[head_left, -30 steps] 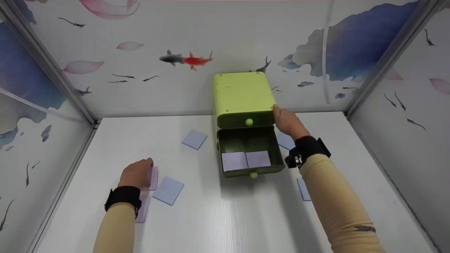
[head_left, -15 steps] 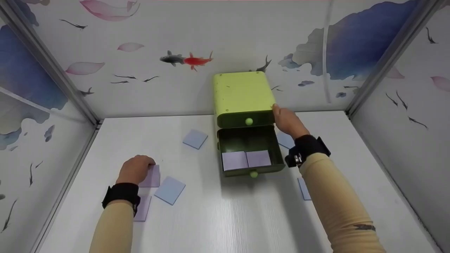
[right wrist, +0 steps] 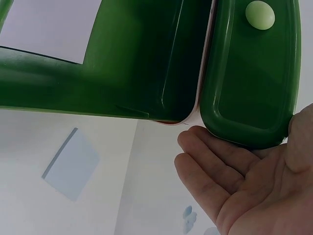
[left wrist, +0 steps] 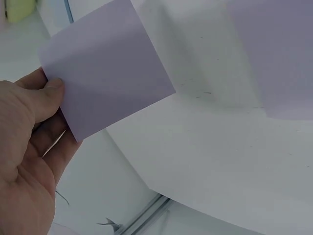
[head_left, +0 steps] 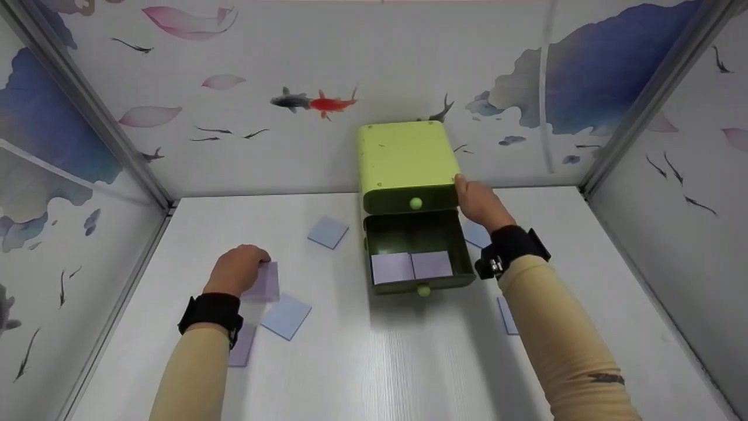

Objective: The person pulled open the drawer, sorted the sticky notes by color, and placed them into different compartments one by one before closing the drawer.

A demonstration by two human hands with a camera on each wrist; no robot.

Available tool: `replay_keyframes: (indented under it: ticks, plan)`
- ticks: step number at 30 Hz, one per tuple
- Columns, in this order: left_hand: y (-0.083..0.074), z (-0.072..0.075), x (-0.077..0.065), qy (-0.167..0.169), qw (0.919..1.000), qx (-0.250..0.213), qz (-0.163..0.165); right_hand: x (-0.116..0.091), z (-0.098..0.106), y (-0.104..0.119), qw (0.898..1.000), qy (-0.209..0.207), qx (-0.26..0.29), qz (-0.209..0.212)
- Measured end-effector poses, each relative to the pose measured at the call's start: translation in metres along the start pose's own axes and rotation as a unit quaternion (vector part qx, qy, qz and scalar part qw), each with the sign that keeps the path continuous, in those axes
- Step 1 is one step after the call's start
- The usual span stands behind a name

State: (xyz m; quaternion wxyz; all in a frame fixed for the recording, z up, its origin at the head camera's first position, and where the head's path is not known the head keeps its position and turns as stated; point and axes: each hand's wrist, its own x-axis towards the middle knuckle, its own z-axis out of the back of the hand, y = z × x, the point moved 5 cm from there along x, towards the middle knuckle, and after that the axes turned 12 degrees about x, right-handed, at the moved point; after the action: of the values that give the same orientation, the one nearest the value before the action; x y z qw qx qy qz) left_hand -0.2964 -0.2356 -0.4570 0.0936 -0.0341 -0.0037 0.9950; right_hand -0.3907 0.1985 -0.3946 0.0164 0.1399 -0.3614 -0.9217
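Observation:
My left hand [head_left: 238,271] pinches one edge of a thin purple square card [left wrist: 107,73] between thumb and fingers, tilted over the left part of the table. A second purple card [head_left: 243,345] lies beside my left wrist, partly covered by it. At the back stands a light green two-drawer box [head_left: 409,153], its lower drawer [head_left: 403,229] pulled out. Two purple cards [head_left: 391,268] lie side by side in that drawer. My right hand [head_left: 482,203] rests against the box's right side, thumb by the top front corner, fingers fairly straight next to the closed upper drawer [right wrist: 254,73].
Blue square cards lie around the white table [head_left: 350,362]: one [head_left: 286,316] near my left hand, one [head_left: 328,232] left of the box, one [head_left: 476,234] under my right wrist, one [head_left: 507,316] by my right forearm. Printed walls [head_left: 234,158] enclose the back and sides.
My left hand has moved forward and to the right, lifting the purple card away from the other one. The right hand keeps its place at the box.

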Motion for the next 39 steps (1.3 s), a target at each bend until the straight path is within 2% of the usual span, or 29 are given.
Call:
replay_keyframes:
  ticks: [11,20,28,39]
  plan:
    - [-0.042,0.022,0.015,-0.009,0.9987,0.026,-0.043,0.001,0.0,-0.001,1.0,0.003,0.001,-0.005]
    - [-0.086,0.045,0.018,-0.047,0.9946,0.031,-0.087,0.001,0.0,0.0,1.0,-0.002,0.007,-0.002]
    - [-0.124,0.064,0.019,-0.08,0.988,0.016,-0.131,-0.002,0.0,0.003,1.0,-0.006,-0.002,0.023]
    - [-0.176,0.081,0.034,-0.123,0.9764,-0.029,-0.175,-0.001,-0.001,0.002,1.0,-0.013,0.009,0.01]
